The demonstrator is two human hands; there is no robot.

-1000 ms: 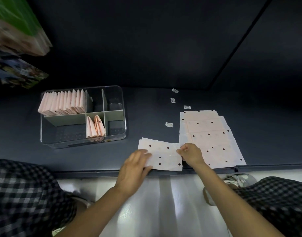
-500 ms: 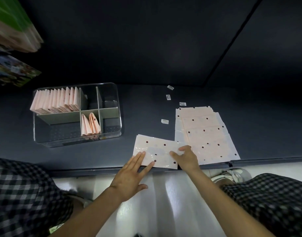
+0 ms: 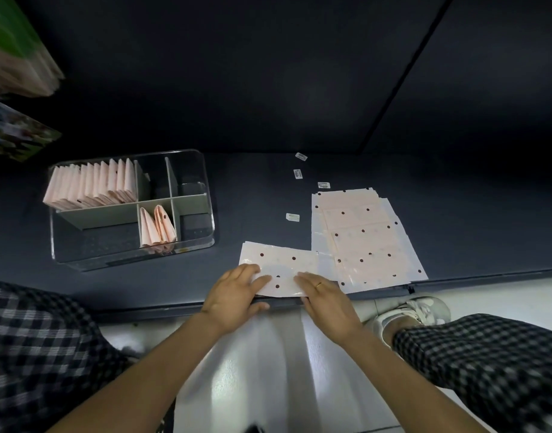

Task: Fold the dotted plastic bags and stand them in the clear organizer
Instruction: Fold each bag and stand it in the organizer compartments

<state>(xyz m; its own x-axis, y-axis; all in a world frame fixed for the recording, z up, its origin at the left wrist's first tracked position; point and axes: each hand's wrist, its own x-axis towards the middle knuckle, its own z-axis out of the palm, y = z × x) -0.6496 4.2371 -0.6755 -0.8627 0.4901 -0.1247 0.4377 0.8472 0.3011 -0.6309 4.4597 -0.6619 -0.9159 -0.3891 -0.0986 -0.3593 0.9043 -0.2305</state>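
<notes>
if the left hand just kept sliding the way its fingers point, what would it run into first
The left hand lies flat on the near dotted bag, fingers pointing up and to the right. Carried on, it would cross that bag and probably meet the stack of flat bags first, though the small white label lies close to that line.

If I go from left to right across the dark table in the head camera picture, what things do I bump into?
Clear organizer → single dotted bag under both hands → pile of flat dotted bags.
</notes>
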